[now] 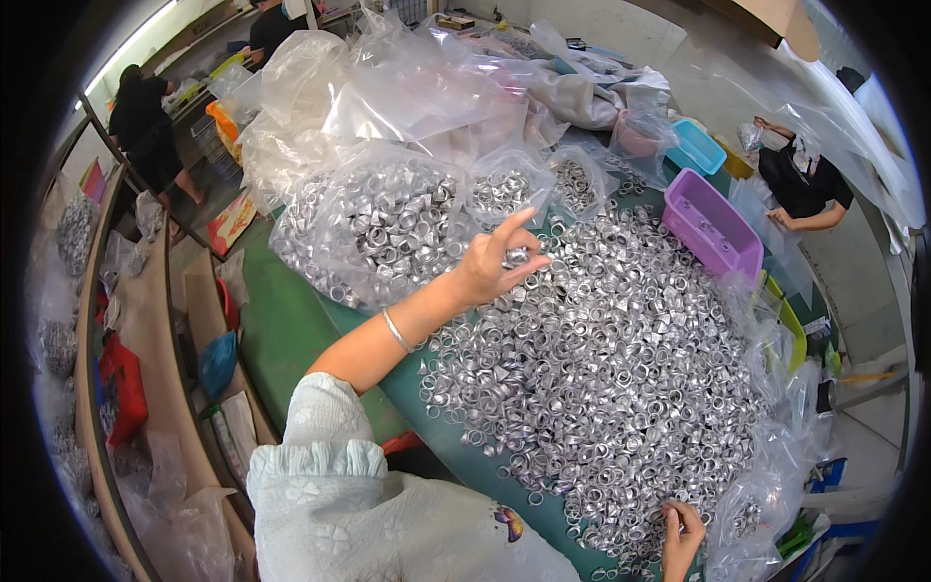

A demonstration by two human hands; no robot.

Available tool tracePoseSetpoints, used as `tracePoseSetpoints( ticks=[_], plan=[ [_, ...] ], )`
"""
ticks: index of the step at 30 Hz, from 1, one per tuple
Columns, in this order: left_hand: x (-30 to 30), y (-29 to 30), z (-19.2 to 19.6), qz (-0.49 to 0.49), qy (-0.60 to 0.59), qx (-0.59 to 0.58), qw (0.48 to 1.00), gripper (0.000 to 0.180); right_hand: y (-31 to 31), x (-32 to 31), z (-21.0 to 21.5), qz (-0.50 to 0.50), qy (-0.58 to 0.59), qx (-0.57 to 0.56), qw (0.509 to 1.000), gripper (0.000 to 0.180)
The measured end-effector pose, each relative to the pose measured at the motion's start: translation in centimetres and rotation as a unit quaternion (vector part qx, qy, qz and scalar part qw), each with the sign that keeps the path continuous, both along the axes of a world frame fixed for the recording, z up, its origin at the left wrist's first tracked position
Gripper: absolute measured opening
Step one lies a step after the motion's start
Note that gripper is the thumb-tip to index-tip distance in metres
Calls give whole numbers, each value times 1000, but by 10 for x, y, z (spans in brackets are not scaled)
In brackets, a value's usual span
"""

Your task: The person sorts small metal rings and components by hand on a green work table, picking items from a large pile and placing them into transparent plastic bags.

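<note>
Nearest the camera: pale blue frilled sleeve at lower centre, the bare left forearm running from it up and to the right.

Left hand raised over the far-left edge of the ring pile. Thumb and middle fingers pinch one small silver metal ring; index finger stretched out, pointing up-right. Ring too small to tell which way its opening faces; no long axis can be made out. Thin bangle on the left wrist.

Right hand at the near right edge of the heap, fingers curled down among the rings. Cannot tell whether it grips any.

Heap of silver rings spreads loose over the green table, centre to right.

Clear bag of rings lies just left of the left hand; smaller bags sit beyond it. Purple plastic tray stands at the far right of the heap, with a turquoise tray farther back.

Another person in black sits at far right.
</note>
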State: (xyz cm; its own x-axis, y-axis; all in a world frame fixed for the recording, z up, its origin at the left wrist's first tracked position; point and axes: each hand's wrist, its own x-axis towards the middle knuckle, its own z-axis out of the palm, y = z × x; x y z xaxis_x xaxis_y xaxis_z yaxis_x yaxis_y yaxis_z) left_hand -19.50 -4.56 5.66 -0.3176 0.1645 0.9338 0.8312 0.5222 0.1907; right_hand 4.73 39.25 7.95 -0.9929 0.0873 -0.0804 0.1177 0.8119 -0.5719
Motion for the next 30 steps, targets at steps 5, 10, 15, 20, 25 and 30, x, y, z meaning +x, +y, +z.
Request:
tracePoseSetpoints(
  ticks=[5, 10, 15, 20, 25, 30],
  plan=[
    [9, 1, 3, -26, 64, -43, 997, 75, -7, -1, 2, -2, -3, -21, 1000, 22],
    [6, -3, 1, -47, -6, -26, 999, 63, -9, 5, 0, -9, 0, -40, 999, 23],
    [-82, -7, -1, 189, -224, 117, 949, 14, 3, 9, -24, -17, 77, -65, 995, 17],
    [-137, -51, -37, 295, -134, -209, 923, 19, -10, -4, -18, -30, 95, -63, 993, 13],
    [-150, -62, -49, 349, -249, -233, 873, 26, 2, 43, -7, -155, 120, -93, 976, 11],
    [-44, 25, -1, 190, -103, -87, 972, 23, -15, 69, -16, -195, 132, -43, 971, 11]
  ],
)
